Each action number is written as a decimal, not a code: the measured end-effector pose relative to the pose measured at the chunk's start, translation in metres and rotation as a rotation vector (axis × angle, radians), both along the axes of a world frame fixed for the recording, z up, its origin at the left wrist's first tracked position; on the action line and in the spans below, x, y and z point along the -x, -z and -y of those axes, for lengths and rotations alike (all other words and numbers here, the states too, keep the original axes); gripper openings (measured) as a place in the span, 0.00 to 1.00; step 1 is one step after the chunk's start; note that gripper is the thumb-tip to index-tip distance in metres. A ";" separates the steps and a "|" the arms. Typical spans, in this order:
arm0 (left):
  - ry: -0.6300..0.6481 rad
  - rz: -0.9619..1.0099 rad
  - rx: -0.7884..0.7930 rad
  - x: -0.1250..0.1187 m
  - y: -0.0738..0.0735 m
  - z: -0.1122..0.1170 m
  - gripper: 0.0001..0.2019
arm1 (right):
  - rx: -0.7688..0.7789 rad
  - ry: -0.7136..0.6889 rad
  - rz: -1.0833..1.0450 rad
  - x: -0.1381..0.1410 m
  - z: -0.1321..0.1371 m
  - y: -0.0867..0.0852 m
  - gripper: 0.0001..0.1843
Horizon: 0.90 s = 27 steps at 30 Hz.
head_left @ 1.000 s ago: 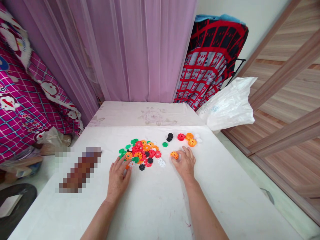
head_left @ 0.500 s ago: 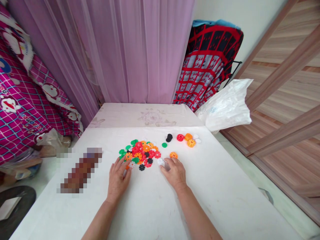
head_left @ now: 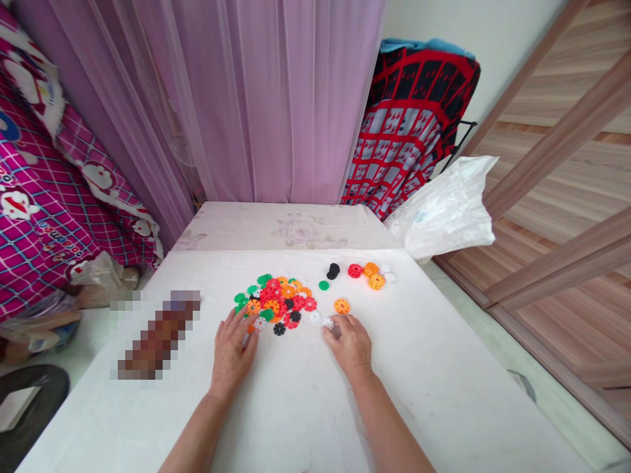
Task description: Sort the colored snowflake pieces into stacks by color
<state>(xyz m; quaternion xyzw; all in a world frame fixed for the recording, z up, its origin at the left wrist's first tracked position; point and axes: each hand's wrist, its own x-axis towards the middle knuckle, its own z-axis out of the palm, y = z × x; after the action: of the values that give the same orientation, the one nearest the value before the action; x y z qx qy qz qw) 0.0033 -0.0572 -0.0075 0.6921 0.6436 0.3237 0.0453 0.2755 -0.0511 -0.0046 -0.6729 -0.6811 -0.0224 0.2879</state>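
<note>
While both hands rest low on the white table [head_left: 444, 368], I see a broad stretch of bare top between them and the near edge. There is more open room out to the right, up to where the table edge meets the floor. The left hand [head_left: 231, 351] lies flat and open, fingers spread, its tips touching the near-left rim of the pile of coloured discs [head_left: 279, 299]. The right hand [head_left: 351, 343] is curled, fingertips down on a small white disc [head_left: 328, 322] just right of the pile; pinched or only touched, I cannot tell. A second white disc [head_left: 315, 316] sits just beside it, toward the pile. An orange disc [head_left: 342, 306] lies just beyond the right fingertips, between that hand and the far cluster of discs [head_left: 371, 274]. A black stack [head_left: 334, 270] and a lone green disc [head_left: 324, 285] sit near that cluster. Off to the left, a blurred brown object [head_left: 158, 335] lies well apart from the left hand. A white plastic bag [head_left: 444, 210] crowds the far right corner, and a purple curtain [head_left: 256, 98] closes off the back.
</note>
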 end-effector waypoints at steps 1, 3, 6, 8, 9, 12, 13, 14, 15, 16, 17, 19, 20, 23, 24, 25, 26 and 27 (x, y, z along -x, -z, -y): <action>0.000 0.001 -0.002 0.000 0.000 0.000 0.16 | 0.008 0.008 0.012 -0.001 0.001 -0.001 0.07; -0.003 0.003 -0.009 0.000 -0.001 0.000 0.16 | 0.029 0.016 0.033 -0.003 0.002 -0.003 0.07; -0.006 0.005 -0.019 -0.001 -0.001 0.000 0.16 | 0.035 0.022 0.045 0.000 0.001 -0.007 0.09; -0.003 0.004 -0.017 -0.001 -0.001 0.000 0.16 | -0.001 0.006 0.052 0.005 -0.001 -0.009 0.12; -0.001 0.003 -0.014 -0.001 -0.001 0.000 0.16 | -0.019 -0.006 0.059 0.008 -0.003 -0.010 0.14; 0.002 -0.004 -0.007 0.000 0.000 0.000 0.16 | -0.021 -0.027 0.095 0.018 -0.008 -0.014 0.14; 0.002 -0.006 -0.007 0.000 0.001 0.000 0.16 | -0.006 -0.029 0.106 0.021 -0.010 -0.016 0.13; 0.003 -0.007 -0.007 0.000 0.001 0.000 0.16 | 0.011 -0.031 0.114 0.024 -0.011 -0.016 0.12; 0.002 -0.007 -0.008 0.000 0.001 0.000 0.16 | 0.025 -0.031 0.118 0.026 -0.012 -0.017 0.10; 0.000 -0.008 -0.009 0.000 0.001 0.000 0.16 | 0.035 -0.030 0.118 0.027 -0.014 -0.017 0.09; 0.000 -0.011 -0.009 0.000 0.001 0.000 0.16 | 0.041 -0.027 0.113 0.029 -0.015 -0.017 0.08; 0.001 -0.016 -0.006 -0.001 0.000 0.000 0.16 | 0.039 -0.022 0.101 0.030 -0.017 -0.015 0.07; 0.002 -0.017 -0.005 -0.001 0.000 0.000 0.16 | 0.034 -0.020 0.093 0.030 -0.017 -0.013 0.07; 0.002 -0.014 -0.006 -0.001 -0.001 0.000 0.16 | 0.006 -0.022 0.062 0.029 -0.018 -0.009 0.07; 0.001 -0.012 -0.007 -0.001 -0.001 0.000 0.16 | -0.014 -0.029 0.049 0.028 -0.017 -0.008 0.07; 0.000 -0.011 -0.007 -0.001 -0.001 0.000 0.16 | -0.040 -0.035 0.035 0.025 -0.016 -0.007 0.08; 0.000 -0.009 -0.008 -0.001 -0.001 -0.001 0.16 | -0.067 -0.038 0.022 0.022 -0.014 -0.006 0.08; -0.002 -0.007 -0.008 -0.001 -0.001 -0.001 0.16 | -0.092 -0.036 0.011 0.018 -0.012 -0.006 0.08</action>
<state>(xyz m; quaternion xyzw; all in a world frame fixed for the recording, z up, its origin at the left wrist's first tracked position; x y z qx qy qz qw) 0.0043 -0.0565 -0.0069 0.6929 0.6430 0.3239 0.0398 0.2575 -0.0392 0.0012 -0.6464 -0.6929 -0.0520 0.3154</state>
